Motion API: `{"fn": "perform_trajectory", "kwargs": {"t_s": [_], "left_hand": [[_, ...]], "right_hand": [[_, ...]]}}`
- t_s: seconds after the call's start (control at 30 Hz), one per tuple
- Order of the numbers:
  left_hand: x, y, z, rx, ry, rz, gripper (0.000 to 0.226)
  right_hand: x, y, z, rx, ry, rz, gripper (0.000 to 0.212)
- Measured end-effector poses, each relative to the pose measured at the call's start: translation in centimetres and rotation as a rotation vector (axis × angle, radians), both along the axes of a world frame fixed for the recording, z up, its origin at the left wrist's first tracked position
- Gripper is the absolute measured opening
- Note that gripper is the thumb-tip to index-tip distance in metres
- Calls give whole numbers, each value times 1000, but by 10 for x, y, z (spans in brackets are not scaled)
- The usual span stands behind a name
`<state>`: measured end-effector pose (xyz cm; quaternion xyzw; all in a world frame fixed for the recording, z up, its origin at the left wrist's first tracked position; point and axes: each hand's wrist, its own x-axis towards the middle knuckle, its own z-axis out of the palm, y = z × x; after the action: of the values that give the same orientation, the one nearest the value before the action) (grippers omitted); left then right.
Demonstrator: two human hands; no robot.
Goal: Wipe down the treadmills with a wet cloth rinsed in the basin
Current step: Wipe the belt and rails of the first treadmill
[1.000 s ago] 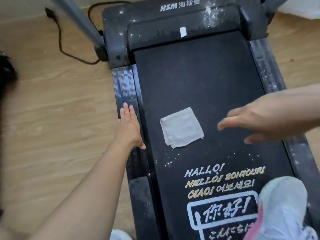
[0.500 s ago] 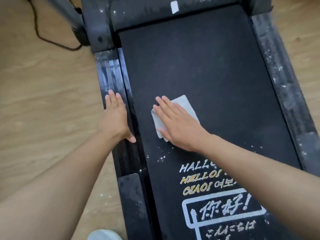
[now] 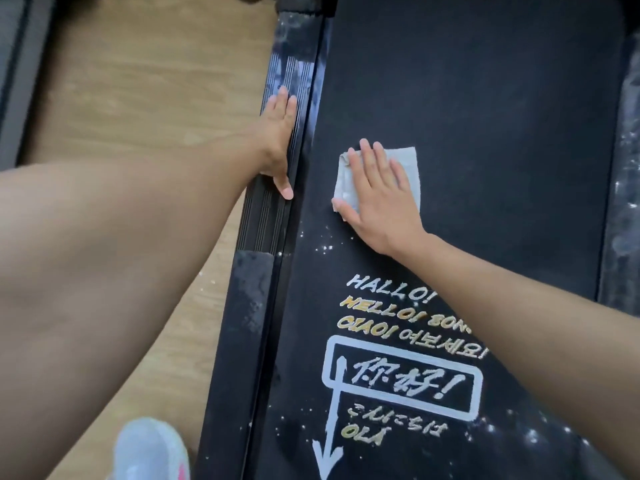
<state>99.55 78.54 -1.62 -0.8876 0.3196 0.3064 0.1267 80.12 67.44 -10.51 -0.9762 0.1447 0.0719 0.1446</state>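
Two hands lie flat on a black treadmill, seen from above. The right hand [image 3: 377, 195] presses down on a pale grey cloth [image 3: 410, 159], palm covering most of it, with the fingers straight and a little spread and the thumb out to the side at the cloth's near left corner. The cloth lies folded on the left part of the treadmill belt [image 3: 485, 133], just inside the belt's left edge and beyond the printed greetings [image 3: 398, 341] (HALLO, HELLO, CIAO and others in white and gold, with a boxed pair of characters and an arrow below). White specks [image 3: 322, 247] dot the belt between the cloth and the lettering, and more lie near the bottom right.

The left hand [image 3: 277, 140] rests on the ribbed left side rail [image 3: 258, 230], fingers straight and pressed together, pointing away from the person, with the thumb stretched back along the rail's inner edge. It holds nothing. The rail looks dusty and streaked beyond the fingertips and again on the smooth section nearer the person. The right side rail [image 3: 623, 202] is also mottled with pale dust.

Wooden floor [image 3: 138, 98] shows to the left of the treadmill, and a light shoe [image 3: 149, 448] with a pink mark stands on it beside the rail.
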Motion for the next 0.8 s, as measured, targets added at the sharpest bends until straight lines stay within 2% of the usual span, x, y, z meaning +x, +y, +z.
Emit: {"fn": "perform_trajectory", "kwargs": {"t_s": [0.13, 0.33, 0.47, 0.63, 0.8], "left_hand": [[2, 0, -8, 20, -53, -18, 168], [20, 16, -22, -73, -5, -90, 171], [25, 14, -20, -42, -35, -196, 175], [36, 15, -13, 90, -82, -401, 171], [29, 22, -10, 48, -69, -387, 164]], "right_hand": [[14, 0, -3, -23, -7, 8, 71], [58, 13, -10, -84, -20, -147, 73], [83, 14, -8, -73, 9, -213, 74], [27, 71, -9, -91, 12, -187, 72], [-93, 199, -1, -52, 70, -147, 74]]}}
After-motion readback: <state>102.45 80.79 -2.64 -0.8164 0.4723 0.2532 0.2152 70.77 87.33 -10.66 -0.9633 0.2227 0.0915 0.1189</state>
